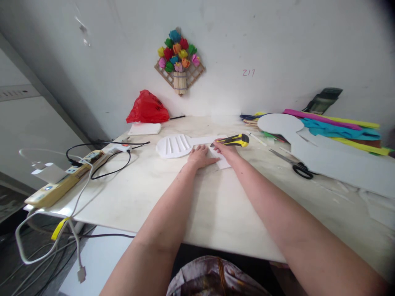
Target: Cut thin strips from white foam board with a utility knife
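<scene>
My right hand (226, 151) is closed around a yellow and black utility knife (236, 140), its tip pointing left and down at a white sheet piece (224, 163). Beside it, my left hand (199, 157) lies flat with fingers spread, touching the left side of that piece. Just behind my left hand rests a white round cutout (173, 146) with several raised strips across it. A white straight strip (206, 140) runs right from the round part, partly hidden by my hands.
Black-handled scissors (294, 165) lie to the right, near a large white cut board (342, 158) and colourful crepe paper (342, 128). At the left edge sits a power strip (66, 181) with trailing cables. A red plastic bag (148, 107) stands by the wall.
</scene>
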`<state>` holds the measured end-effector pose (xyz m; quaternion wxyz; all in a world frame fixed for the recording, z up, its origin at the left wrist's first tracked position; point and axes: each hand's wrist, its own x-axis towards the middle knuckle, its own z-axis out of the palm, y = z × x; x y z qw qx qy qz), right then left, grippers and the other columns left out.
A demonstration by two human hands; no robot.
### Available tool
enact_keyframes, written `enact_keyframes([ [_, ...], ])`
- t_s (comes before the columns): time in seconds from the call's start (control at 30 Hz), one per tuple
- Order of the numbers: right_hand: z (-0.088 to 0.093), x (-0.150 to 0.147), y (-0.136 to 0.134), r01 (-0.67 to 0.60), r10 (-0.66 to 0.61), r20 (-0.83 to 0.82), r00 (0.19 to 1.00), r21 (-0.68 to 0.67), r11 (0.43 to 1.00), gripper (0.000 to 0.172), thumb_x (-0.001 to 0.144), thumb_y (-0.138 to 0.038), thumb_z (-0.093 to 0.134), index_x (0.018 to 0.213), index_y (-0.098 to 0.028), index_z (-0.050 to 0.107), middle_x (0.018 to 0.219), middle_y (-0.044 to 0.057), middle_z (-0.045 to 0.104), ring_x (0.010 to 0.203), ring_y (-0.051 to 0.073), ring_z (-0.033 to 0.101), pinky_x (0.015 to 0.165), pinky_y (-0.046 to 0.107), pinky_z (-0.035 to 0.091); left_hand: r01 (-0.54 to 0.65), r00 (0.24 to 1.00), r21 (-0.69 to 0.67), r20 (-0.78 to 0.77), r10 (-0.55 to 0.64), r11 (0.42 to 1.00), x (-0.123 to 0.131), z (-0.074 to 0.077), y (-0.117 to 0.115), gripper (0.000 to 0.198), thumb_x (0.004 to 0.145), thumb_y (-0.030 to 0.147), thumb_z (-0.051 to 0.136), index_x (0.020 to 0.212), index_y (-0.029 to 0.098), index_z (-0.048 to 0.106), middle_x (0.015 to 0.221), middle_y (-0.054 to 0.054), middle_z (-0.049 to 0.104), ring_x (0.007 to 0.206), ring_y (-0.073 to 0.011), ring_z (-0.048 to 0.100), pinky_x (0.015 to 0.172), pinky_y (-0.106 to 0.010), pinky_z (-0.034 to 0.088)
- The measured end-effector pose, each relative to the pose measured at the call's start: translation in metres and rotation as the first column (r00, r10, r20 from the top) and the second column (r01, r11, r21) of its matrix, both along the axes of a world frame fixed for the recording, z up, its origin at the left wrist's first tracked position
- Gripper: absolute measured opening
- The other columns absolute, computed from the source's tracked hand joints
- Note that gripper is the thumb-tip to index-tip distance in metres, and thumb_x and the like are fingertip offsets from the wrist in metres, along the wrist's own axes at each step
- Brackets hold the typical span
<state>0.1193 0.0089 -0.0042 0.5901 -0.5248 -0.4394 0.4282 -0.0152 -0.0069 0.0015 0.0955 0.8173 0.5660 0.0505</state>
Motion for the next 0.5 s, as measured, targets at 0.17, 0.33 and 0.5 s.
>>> enact_keyframes([
  [0.17,-0.0014,-0.0007,0.0023,-0.002,0.002,0.007,1.000,-0.006,1.000,0.010,0.069,-0.018,0.065,0.078,-0.016,0.061,0.052,-0.005,0.055,0.050,0.006,0.052,0.047,0.016,0.040,0.001,1.000,-0.001,0.001,-0.001,1.000,0.0000,0.0016,-0.0017,0.092,0.074,0.077,0.029,0.142,0.015,0.031,0.154,-0.010,0.020,0.142,-0.0255,0.014,0.113,-0.042,0.015],
  [0.33,-0.0007,-0.0011,0.0026,0.001,0.001,0.053,0.999,-0.031,1.000,0.011,0.070,-0.017,0.064,0.080,-0.015,0.061,0.056,-0.004,0.057,0.051,0.006,0.053,0.046,0.015,0.041,0.002,1.000,-0.016,-0.008,-0.002,1.000,0.0004,0.0034,-0.0027,0.091,0.075,0.077,0.029,0.143,0.016,0.030,0.154,-0.010,0.019,0.142,-0.0253,0.013,0.113,-0.042,0.013],
  [0.5,0.0004,-0.0015,0.0004,0.002,-0.001,0.043,0.999,-0.015,1.000,0.011,0.069,-0.019,0.066,0.078,-0.016,0.061,0.056,-0.004,0.058,0.052,0.007,0.054,0.048,0.016,0.042,0.002,1.000,-0.003,0.001,-0.002,1.000,0.0002,0.0020,-0.0020,0.091,0.074,0.078,0.029,0.143,0.017,0.030,0.154,-0.010,0.020,0.142,-0.0259,0.013,0.113,-0.042,0.014],
])
